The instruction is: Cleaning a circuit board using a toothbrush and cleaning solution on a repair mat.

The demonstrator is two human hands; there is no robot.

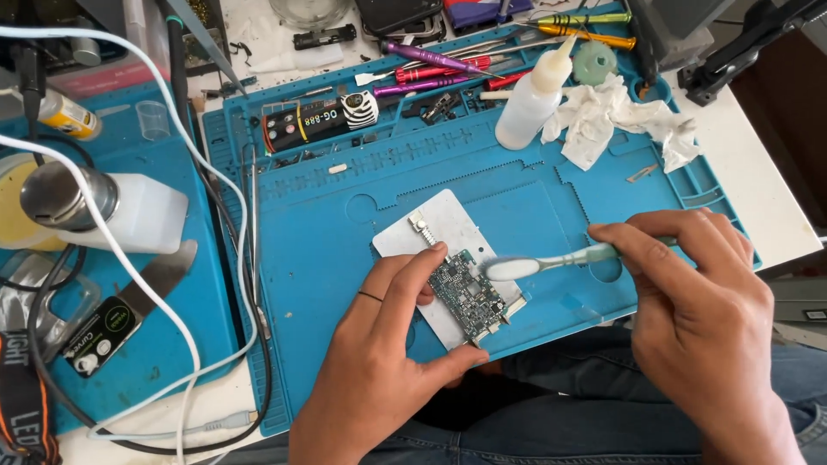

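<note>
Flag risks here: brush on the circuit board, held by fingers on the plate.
1. The circuit board is pinned only by left hand fingertips; it might slip off the metal plate.
2. The toothbrush in the right hand could snag small components.
3. The squeeze bottle stands close by and could tip.

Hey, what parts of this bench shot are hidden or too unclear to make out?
Head view only:
- Circuit board: left edge hidden under the left hand's fingers; components too small to tell.
- Toothbrush: handle end hidden inside the right hand; bristles blurred.
- Metal plate: lower part hidden by board and hand.
- Headlamp strap: cut off by the left edge.
</note>
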